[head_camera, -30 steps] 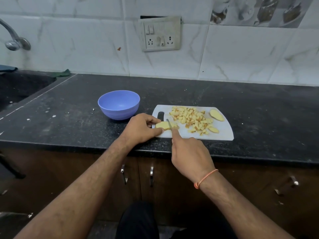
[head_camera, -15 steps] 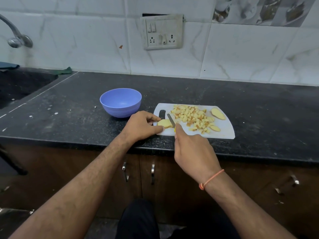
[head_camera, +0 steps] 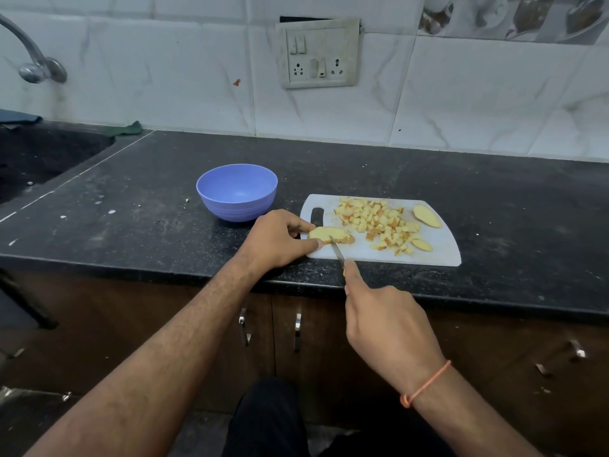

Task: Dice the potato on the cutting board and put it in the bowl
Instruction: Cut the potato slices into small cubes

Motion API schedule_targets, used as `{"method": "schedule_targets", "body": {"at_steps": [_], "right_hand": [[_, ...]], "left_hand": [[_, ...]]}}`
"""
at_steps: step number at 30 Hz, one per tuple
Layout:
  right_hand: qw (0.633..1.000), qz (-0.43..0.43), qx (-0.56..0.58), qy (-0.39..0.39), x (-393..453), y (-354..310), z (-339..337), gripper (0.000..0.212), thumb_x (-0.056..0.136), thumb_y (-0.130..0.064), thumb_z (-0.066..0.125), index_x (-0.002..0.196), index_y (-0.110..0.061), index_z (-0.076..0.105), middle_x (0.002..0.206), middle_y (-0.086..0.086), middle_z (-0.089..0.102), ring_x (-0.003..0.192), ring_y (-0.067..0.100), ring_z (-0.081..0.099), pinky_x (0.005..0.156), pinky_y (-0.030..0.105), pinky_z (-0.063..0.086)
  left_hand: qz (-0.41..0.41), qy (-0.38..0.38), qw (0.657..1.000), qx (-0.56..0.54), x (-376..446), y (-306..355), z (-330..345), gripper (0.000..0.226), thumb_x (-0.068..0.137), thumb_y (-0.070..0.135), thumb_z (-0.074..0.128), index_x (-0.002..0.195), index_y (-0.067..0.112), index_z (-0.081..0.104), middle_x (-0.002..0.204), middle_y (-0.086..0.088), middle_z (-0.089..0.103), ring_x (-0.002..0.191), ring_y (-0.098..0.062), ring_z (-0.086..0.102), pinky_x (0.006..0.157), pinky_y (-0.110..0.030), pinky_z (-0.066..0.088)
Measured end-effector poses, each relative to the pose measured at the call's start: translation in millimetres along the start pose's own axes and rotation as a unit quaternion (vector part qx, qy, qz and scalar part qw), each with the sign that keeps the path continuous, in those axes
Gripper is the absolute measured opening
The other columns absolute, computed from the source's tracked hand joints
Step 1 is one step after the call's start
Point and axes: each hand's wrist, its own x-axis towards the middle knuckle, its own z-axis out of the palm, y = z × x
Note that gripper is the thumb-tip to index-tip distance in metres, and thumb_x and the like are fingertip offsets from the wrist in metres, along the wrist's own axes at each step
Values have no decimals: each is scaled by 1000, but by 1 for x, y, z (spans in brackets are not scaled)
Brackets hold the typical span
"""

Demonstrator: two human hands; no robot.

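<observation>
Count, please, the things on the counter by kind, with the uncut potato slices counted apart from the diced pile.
Bowl: 1
Cutting board: 1
Knife: 1
Uncut potato slices: 3 ()
Diced pile: 1
Total: 7

White marble-patterned wall tiles (head_camera: 171, 77) back a speckled black stone countertop (head_camera: 494, 206), with a grimy white switch-and-socket plate (head_camera: 317, 53) mounted above. Dark brown wooden cabinets (head_camera: 184, 324) with metal handles (head_camera: 297, 331) sit below; a curved chrome tap (head_camera: 36, 62) overhangs a dark sink (head_camera: 39, 153) at left.
</observation>
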Motion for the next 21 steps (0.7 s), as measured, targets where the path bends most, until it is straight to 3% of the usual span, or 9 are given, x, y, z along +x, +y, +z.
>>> {"method": "schedule_targets", "body": {"at_steps": [3, 6, 10, 12, 14, 18, 21], "right_hand": [[1000, 0, 9, 14, -5, 2, -9, 56, 110, -34, 31, 164, -24, 19, 60, -7, 53, 49, 10, 51, 48, 31, 47], [999, -1, 16, 32, 7, 1, -15, 55, 110, -32, 32, 163, -23, 22, 59, -7, 53, 49, 10, 51, 49, 33, 49], [999, 8, 24, 46, 36, -5, -14, 51, 110, -31, 33, 159, -20, 29, 67, -3, 58, 56, 17, 56, 51, 39, 49], [999, 10, 26, 40, 49, -9, -7, 51, 109, -30, 35, 158, -19, 30, 69, -2, 57, 56, 17, 51, 46, 35, 38], [999, 10, 17, 30, 55, -13, 1, 53, 108, -28, 37, 159, -18, 28, 71, -1, 55, 58, 17, 47, 45, 33, 27], [1000, 5, 6, 10, 50, -10, 7, 59, 108, -28, 38, 162, -19, 19, 77, -1, 60, 65, 20, 54, 52, 35, 38], [1000, -7, -2, -8, 34, -5, 5, 59, 109, -28, 34, 164, -20, 14, 71, -3, 57, 61, 19, 54, 53, 38, 43]], "left_hand": [[5, 4, 1000, 0, 0, -1, 0, 38, 78, 44, 91, 114, 34, 83, 105, 13, 74, 95, -9, 68, 90, -39, 60], [6, 14, 1000, -7, -2, -2, 0, 40, 77, 46, 92, 114, 33, 83, 108, 15, 73, 93, -5, 67, 85, -29, 57], [-4, 25, 999, -40, -5, -2, 1, 38, 73, 46, 95, 107, 33, 85, 97, 17, 75, 81, -1, 67, 74, -22, 51], [-9, 27, 999, -46, -6, -2, 0, 36, 72, 46, 96, 104, 33, 86, 91, 14, 77, 80, -5, 69, 73, -26, 55], [-14, 22, 998, -55, -6, -2, -1, 34, 71, 45, 97, 101, 33, 86, 90, 13, 78, 83, -8, 72, 81, -35, 61], [-15, 13, 998, -62, -4, -1, -2, 32, 71, 43, 97, 99, 32, 86, 92, 16, 79, 86, -6, 74, 89, -39, 62], [-12, 8, 998, -58, -4, 0, -3, 34, 72, 44, 96, 102, 31, 86, 94, 16, 79, 87, -6, 74, 89, -37, 61]]}}
